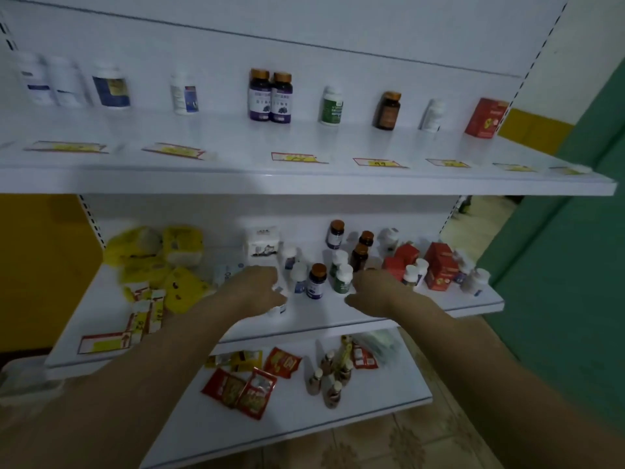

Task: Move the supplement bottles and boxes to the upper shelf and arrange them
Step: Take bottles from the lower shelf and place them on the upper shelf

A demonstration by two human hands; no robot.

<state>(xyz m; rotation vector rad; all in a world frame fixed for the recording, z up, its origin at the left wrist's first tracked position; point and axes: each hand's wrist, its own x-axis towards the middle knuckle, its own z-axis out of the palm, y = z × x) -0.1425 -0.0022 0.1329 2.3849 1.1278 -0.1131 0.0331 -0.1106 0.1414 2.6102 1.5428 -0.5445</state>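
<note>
The bottles (318,279) and red boxes (439,269) crowd the middle shelf (338,321), right half. My left hand (260,286) curls round a white bottle (280,308); for the right hand (375,289) I cannot tell. Judged light, rigid, slick, easily toppled: grasp bottles round the body, boxes by their flat sides.

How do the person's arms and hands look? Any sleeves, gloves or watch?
No sleeves show: the left forearm and right forearm are bare to the frame edge. The left hand and right hand wear no gloves. No watch, bracelet or ring is visible, though the picture is blurred.
</note>
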